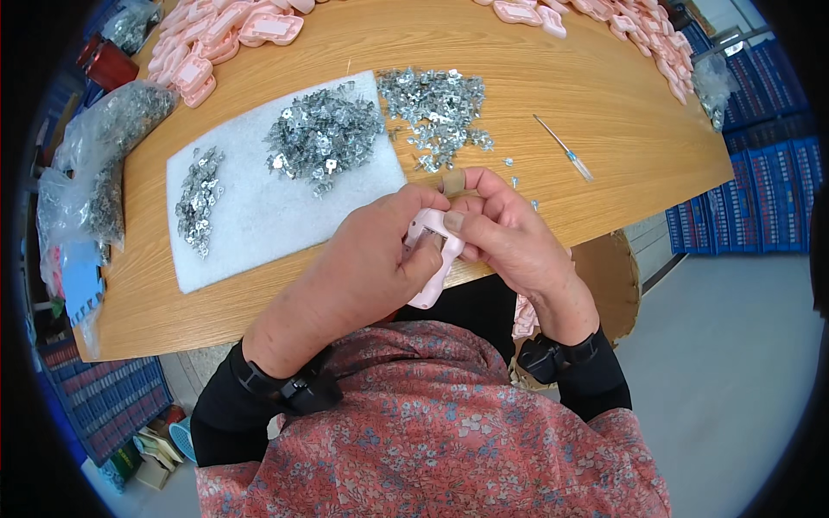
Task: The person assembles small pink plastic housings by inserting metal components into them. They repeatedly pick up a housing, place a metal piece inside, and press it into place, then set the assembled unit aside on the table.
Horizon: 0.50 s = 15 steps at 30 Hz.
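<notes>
A pale pink plastic casing (429, 295) with a recess in its face is held between both hands, just off the table's near edge. My left hand (367, 237) is closed around it, with the thumb lying in the recess. My right hand (518, 246) grips the casing's upper right edge, its thumb pressed close to the recess. Tan finger covers show on the right fingertips. Whether a small metal part sits under the fingers is hidden. Beyond the hands, a heap of small metal plates (319, 134) lies on a white foam sheet (246, 233).
More metal pieces (440, 108) lie on the wooden table (518, 69), with a smaller pile (199, 198) at left. A screwdriver (566, 151) rests at right. Pink casings (220, 39) are heaped at far left and far right. Plastic bags (104, 164) line the left edge; a cardboard box (609, 281) stands below.
</notes>
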### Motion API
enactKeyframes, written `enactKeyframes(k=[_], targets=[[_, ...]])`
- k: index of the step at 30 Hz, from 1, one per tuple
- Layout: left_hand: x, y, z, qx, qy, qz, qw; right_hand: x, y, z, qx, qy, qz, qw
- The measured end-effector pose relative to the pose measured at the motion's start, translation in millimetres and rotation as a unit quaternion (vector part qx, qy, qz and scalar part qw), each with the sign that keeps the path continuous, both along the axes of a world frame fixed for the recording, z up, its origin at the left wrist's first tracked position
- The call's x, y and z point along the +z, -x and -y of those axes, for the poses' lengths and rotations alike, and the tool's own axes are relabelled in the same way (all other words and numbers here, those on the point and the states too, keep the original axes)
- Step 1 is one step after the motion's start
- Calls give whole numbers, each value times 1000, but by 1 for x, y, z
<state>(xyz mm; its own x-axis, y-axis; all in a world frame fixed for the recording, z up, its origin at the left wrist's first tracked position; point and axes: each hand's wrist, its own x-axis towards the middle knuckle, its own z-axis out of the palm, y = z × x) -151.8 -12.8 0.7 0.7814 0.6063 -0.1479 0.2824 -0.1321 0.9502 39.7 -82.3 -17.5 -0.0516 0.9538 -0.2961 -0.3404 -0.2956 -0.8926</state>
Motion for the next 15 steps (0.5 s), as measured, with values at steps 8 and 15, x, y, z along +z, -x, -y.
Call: enactKeyframes(k=[8,15], targets=[[-6,15,-13,68,462,164,869,9,12,2,-52,-114,39,991],[-22,30,-10,33,613,250,749,15,25,-4,-15,-138,139,981]])
